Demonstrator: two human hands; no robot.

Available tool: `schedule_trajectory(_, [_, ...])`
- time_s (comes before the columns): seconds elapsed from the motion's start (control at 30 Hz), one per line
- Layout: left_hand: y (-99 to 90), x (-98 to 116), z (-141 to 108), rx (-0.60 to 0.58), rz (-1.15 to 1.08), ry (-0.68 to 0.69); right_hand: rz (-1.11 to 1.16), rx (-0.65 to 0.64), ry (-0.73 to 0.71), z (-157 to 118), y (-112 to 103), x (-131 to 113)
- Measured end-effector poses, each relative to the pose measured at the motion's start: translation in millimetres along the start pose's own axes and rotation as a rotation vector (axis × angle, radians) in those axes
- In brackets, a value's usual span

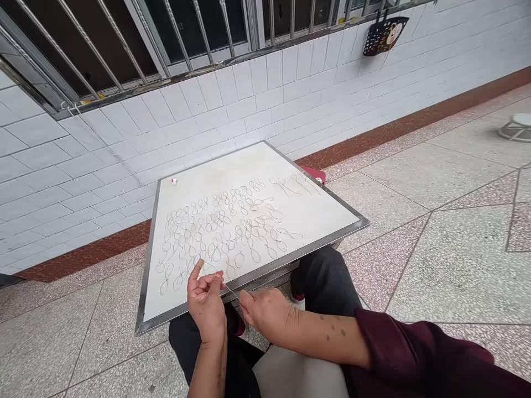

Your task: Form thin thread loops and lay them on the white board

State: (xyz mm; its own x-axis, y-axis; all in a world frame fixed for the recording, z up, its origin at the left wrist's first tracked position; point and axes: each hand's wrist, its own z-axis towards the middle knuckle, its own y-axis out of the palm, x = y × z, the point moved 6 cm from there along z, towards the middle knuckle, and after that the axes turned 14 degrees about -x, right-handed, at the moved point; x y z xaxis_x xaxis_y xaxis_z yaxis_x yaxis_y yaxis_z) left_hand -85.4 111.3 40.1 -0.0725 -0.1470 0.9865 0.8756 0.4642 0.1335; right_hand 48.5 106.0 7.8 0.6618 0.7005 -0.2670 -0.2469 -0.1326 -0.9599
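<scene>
My left hand (206, 296) is at the near edge of a white table (219, 166), thumb and fingers pinched on a thin wire (231, 291) and one finger raised. My right hand (265, 310) is closed on the other end of that wire, just right of the left hand and in front of the metal rim. Between the hands the wire runs taut and slanting; part of it curves up by the raised left finger. Beyond my hands, many thin twisted loops (218, 221), mostly figure-eight shaped, lie in rough rows on the tabletop.
A small white-and-red item (174, 181) sits near the table's far left corner. Behind stands a tiled wall (249, 105) with barred windows and a hanging black basket (385, 36). A red object (313, 174) shows beyond the right edge; a white stool (520, 126) stands farther off.
</scene>
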Motion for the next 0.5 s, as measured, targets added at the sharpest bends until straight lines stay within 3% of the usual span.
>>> schedule_trajectory(0.2, [-11.4, -1, 2, 0.030, -0.041, -0.011, -0.016, -0.029, -0.049, -11, -7, -8])
schedule_trajectory(0.37, [-17.0, -5, 3, 0.024, -0.098, -0.030, -0.010, -0.159, -0.032, -25, 0, -8])
schedule_trajectory(0.5, [-36.6, 0, 12, 0.074, -0.149, -0.043, 0.242, -0.289, -0.092, -37, 8, -3])
